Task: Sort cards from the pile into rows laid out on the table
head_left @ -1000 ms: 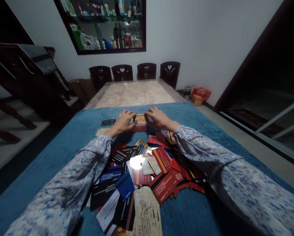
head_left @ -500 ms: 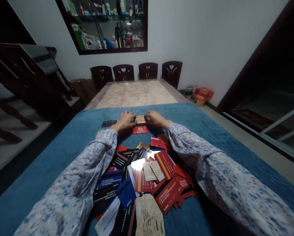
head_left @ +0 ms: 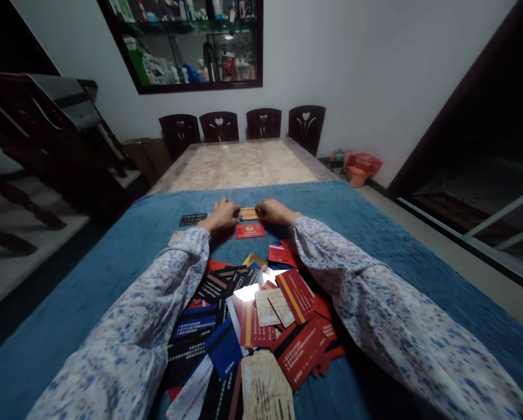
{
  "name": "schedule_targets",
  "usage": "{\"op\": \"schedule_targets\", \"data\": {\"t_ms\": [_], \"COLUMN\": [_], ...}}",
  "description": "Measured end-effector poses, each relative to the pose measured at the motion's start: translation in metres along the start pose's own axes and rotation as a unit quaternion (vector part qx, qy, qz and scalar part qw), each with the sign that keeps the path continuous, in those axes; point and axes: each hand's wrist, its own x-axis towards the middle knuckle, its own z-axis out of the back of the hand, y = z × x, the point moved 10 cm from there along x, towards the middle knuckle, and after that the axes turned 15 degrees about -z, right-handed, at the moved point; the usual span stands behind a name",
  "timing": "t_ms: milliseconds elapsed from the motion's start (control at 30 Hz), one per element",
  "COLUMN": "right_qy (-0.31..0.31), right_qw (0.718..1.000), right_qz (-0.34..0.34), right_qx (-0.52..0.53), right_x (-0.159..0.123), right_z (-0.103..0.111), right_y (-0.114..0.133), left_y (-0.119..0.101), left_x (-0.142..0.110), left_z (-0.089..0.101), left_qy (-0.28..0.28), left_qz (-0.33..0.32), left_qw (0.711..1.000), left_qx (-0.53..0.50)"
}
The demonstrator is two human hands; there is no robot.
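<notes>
A yellowish-beige card [head_left: 249,214] lies on the blue cloth [head_left: 165,201] between my two hands. My left hand [head_left: 223,214] has its fingers curled at the card's left end. My right hand [head_left: 276,212] is closed at its right end, fingertips on the edge. Just in front of that card lies a red card [head_left: 250,231] with a gold mark. A black card [head_left: 193,220] is left of my left hand, and a pale card [head_left: 176,236] is partly covered by my left sleeve. Between my forearms spreads a loose pile of cards [head_left: 256,326], red, black, blue and beige.
Beyond the cloth, the patterned tabletop [head_left: 248,163] runs back to several dark chairs [head_left: 263,123]. A glass-shelved cabinet [head_left: 200,49] is set into the wall. A red bag on an orange bin [head_left: 358,175] stands on the floor at right; a stair railing [head_left: 34,122] is at left.
My right hand has shifted slightly left along the beige card. My left hand stays at its left end. The view has tilted a little; the pile is otherwise the same.
</notes>
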Motion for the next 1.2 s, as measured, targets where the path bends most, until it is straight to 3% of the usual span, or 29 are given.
{"op": "schedule_targets", "data": {"t_ms": [533,1200], "right_qy": [0.014,0.034], "right_qw": [1.0,0.999], "right_qz": [-0.008,-0.019], "right_qx": [0.011,0.029], "right_x": [0.008,0.003], "right_z": [-0.005,0.002], "right_y": [-0.005,-0.007], "left_y": [0.002,0.006], "left_x": [0.009,0.009], "left_z": [-0.007,-0.01], "left_qy": [0.052,0.011], "left_qz": [-0.007,0.009], "left_qw": [0.998,1.0], "left_qx": [0.029,0.023]}}
